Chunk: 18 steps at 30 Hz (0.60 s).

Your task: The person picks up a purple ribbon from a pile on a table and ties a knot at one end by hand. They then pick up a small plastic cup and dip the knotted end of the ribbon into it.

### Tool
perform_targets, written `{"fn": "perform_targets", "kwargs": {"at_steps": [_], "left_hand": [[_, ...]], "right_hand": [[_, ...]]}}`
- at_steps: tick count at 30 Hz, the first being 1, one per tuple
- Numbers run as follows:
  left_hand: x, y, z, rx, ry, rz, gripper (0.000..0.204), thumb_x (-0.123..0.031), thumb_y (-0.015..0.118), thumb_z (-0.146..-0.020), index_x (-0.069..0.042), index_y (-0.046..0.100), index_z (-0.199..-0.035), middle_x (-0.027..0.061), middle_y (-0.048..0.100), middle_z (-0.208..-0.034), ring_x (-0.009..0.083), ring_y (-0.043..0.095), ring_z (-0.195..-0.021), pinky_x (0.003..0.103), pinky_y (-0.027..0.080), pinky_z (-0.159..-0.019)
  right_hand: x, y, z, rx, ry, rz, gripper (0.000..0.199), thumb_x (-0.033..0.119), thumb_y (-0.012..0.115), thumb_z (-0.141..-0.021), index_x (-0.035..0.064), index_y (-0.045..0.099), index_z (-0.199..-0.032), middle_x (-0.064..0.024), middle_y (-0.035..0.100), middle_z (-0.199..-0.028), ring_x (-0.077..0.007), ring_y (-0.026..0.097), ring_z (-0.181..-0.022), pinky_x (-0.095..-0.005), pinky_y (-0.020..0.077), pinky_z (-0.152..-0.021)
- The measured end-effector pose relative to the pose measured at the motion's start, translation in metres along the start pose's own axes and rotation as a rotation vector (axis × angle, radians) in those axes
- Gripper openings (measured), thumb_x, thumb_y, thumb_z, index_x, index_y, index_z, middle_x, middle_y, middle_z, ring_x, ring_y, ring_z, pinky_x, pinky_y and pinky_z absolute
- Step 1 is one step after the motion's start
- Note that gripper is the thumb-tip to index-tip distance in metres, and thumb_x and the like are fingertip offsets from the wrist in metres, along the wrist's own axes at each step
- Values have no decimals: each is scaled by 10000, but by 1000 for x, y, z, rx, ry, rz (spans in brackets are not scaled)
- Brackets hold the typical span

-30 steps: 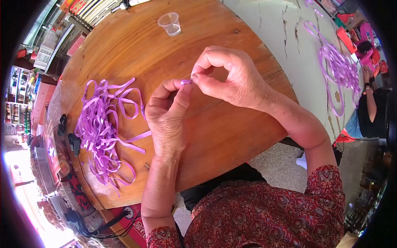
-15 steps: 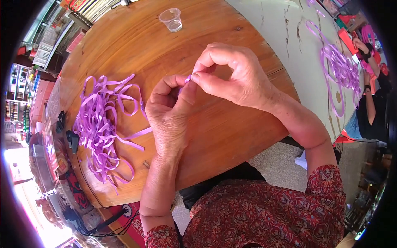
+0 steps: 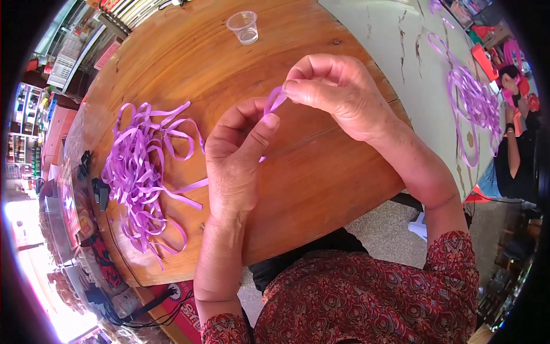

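Note:
Between my hands a short loop of purple ribbon [image 3: 276,98] is stretched above the wooden table. My left hand [image 3: 239,146] pinches its lower part between thumb and bent fingers. The tip of the loop is caught by the thumb and forefinger of my right hand [image 3: 338,94]. A ribbon end shows below my left thumb, and another strand passes behind that hand toward the loose heap of purple ribbon [image 3: 137,172] on the left of the table. My palm hides how the strands join.
A clear plastic cup [image 3: 243,28] stands at the far side of the wooden table [image 3: 321,189]. On the adjoining white marbled table [image 3: 395,34] lies another purple ribbon pile [image 3: 472,97], near a co-worker's hands [image 3: 510,94]. Black cables [image 3: 123,252] run along the left edge.
My right hand has moved slightly right and up, away from my left. A ribbon loop now spans the gap where my fingertips had met.

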State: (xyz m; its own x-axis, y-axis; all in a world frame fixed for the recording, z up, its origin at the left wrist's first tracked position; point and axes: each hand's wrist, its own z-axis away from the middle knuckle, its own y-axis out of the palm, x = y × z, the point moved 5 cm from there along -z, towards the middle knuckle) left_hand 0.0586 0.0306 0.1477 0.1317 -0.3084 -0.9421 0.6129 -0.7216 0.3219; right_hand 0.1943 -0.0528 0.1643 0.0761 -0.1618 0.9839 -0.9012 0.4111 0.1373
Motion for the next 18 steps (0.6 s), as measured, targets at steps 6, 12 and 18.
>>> {"fn": "perform_targets", "kwargs": {"at_steps": [6, 12, 18], "left_hand": [[-4, -8, 0, -30, 120, -34, 94, -60, 645, -852, -36, 659, -942, -25, 625, -873, 38, 507, -783, 180, 377, -685], [-10, -8, 3, -44, 81, -88, 87, -61, 631, -847, -21, 641, -923, 24, 632, -799, 54, 479, -625, 187, 345, -554], [-22, -11, 3, 12, 108, -50, 51, -13, 639, -837, -20, 646, -887, -44, 588, -787, 20, 465, -688, 160, 353, -618]], "right_hand": [[19, -1, 2, -95, -246, 199, 71, 62, 588, -891, 4, 618, -918, -13, 625, -906, -55, 556, -835, -216, 454, -717], [56, 25, 22, -59, -989, 985, 354, 126, 718, -724, 56, 660, -1066, -58, 638, -1005, -245, 576, -913, -326, 450, -775], [27, 19, 12, 28, -764, 951, 325, 92, 744, -694, 79, 687, -1014, -16, 610, -819, -184, 551, -792, -306, 430, -721]]}}
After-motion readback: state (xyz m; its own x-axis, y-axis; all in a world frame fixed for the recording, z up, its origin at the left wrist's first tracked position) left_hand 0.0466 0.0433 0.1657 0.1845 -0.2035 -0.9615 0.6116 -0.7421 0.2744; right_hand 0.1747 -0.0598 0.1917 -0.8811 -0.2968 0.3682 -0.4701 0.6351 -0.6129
